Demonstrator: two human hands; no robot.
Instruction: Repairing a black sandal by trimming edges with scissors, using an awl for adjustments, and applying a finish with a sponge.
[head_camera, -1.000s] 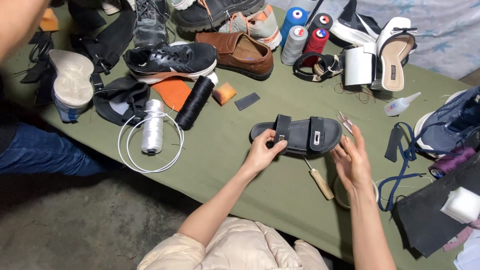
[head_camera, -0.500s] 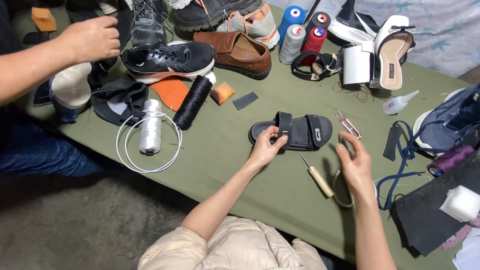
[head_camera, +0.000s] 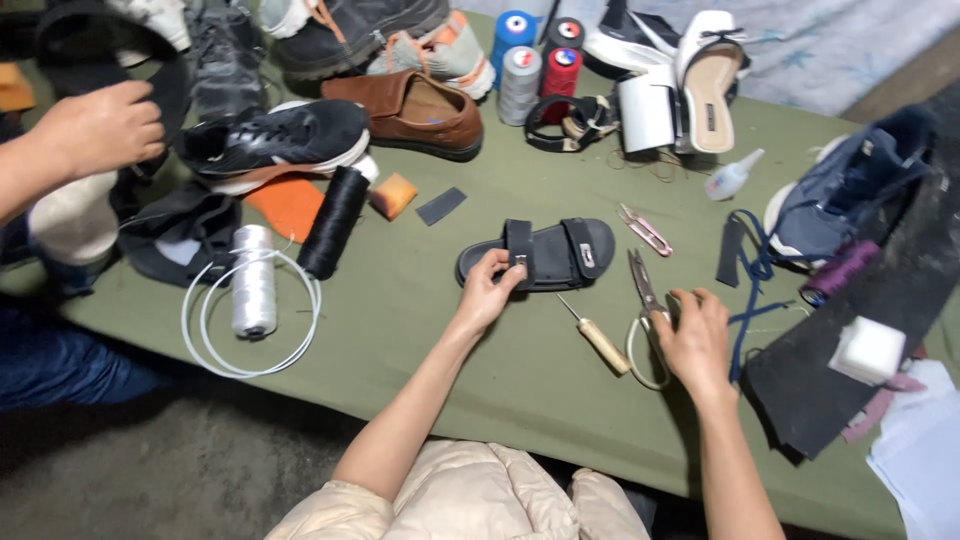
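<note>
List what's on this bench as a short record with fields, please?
Surface: green table
Left hand: fingers on the front strap of a black sandal
Right hand: on the scissors
Between the hands: wooden-handled awl
Left side: white thread spool, black thread spool
Another person's hand: top left, on a black item

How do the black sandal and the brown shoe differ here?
The black sandal is open, with two straps; the brown shoe is closed. The left hand touches the sandal; the shoe lies untouched among other footwear. Both lie on the green table.
</note>
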